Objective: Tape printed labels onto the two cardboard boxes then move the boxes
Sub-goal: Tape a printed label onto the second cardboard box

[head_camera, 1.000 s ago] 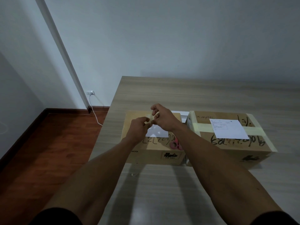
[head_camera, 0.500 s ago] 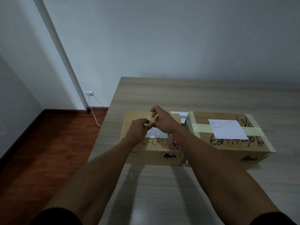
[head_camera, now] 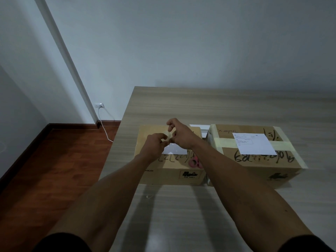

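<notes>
Pale tape (head_camera: 168,136) between both hands

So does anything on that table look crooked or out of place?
Slightly. The label on the right box sits askew to the box edges, with no tape visible over it. Red scissors lie on the left box, near its front edge. Both hands pinch a tape piece.

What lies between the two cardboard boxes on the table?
Head view: the left box and right box nearly touch; a narrow gap, with white paper behind it.
</notes>
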Tool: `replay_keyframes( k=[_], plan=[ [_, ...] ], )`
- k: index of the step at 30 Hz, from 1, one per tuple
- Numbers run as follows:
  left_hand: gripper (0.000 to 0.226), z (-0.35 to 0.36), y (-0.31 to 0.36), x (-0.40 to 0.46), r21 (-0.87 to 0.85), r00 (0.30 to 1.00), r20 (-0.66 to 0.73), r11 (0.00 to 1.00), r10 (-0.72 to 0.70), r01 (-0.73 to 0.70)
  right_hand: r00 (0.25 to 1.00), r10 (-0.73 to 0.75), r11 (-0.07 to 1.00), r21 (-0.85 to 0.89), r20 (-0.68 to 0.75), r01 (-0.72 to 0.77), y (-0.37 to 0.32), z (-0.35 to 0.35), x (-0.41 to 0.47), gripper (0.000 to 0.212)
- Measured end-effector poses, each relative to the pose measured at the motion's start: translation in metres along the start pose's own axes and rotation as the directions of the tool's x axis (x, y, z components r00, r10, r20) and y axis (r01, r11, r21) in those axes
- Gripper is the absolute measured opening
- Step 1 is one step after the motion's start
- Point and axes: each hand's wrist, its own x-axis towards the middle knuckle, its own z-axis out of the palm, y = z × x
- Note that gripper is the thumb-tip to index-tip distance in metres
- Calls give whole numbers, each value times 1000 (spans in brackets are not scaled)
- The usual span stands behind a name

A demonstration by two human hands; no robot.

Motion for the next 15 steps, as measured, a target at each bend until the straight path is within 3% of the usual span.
replay_keyframes(
  k=[15],
  plan=[
    [31,3,1,-3,-2,1000,17,1000,-15,15,1000,-1,1000,-28,25,2,2,-3,-4,55]
  ],
)
